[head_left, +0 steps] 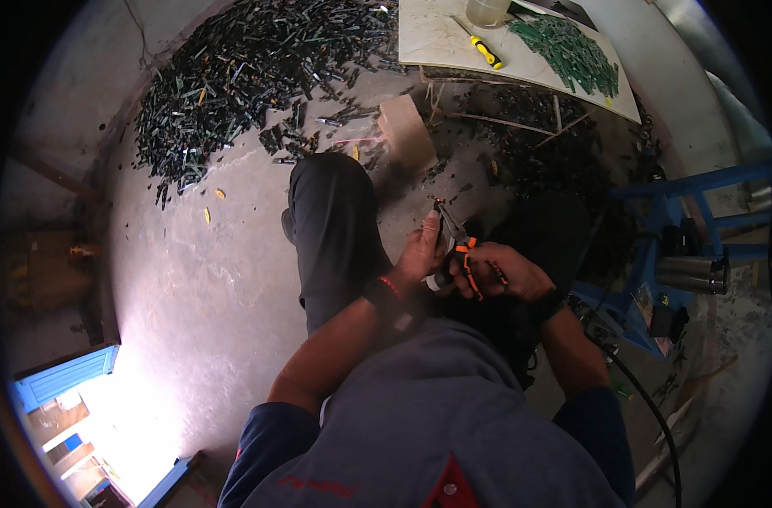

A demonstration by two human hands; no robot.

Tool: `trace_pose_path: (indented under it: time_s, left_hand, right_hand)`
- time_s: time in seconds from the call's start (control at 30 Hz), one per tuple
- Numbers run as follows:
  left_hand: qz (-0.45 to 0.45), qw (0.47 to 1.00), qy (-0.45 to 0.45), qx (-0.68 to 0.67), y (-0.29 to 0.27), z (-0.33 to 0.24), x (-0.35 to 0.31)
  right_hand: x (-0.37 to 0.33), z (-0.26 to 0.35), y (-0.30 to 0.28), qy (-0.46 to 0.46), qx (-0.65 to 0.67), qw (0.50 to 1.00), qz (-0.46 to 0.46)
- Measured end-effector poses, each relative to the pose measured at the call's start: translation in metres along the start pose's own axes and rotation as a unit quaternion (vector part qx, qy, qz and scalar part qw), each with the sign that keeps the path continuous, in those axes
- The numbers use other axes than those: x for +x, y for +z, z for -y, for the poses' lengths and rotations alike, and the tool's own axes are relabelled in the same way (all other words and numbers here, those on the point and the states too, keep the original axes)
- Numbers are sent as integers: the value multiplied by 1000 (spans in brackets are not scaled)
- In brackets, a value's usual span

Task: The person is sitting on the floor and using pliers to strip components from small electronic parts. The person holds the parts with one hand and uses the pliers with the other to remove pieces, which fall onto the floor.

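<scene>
My right hand (514,269) is wrapped round the orange-and-black handles of a pair of pliers (463,246), held over the gap between my knees. The jaws point away from me and to the left. Close beside it, my left hand (419,256) pinches a small dark narrow piece (438,206), thumb stretched along it. The tips of the jaws meet or nearly meet this piece; its exact kind is too small to tell. A pale round end of something (437,282) shows between the two hands, mostly hidden.
A big heap of dark narrow scrap pieces (250,63) covers the floor ahead. Nearer stands a tan block (408,134). A pale tabletop (437,51) carries a yellow-and-black screwdriver (486,51), green strips (572,59) and a clear container (487,10). At right are a blue frame (699,186) and a metal flask (691,273).
</scene>
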State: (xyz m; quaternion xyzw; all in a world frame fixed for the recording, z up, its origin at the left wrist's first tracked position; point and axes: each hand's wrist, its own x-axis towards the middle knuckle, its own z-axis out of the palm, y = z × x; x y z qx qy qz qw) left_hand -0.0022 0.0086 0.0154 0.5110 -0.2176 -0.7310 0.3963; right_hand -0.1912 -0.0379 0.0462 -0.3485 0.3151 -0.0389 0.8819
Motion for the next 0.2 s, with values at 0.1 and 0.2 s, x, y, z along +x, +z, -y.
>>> trace_pose_path:
  time_s: [0.1, 0.2]
  left_hand:
    - [5, 999, 30, 8, 1, 0, -3]
    - [10, 998, 58, 13, 1, 0, -4]
  right_hand:
    - [-5, 13, 10, 25, 7, 1000, -1]
    - [-6, 16, 11, 33, -6, 999, -4]
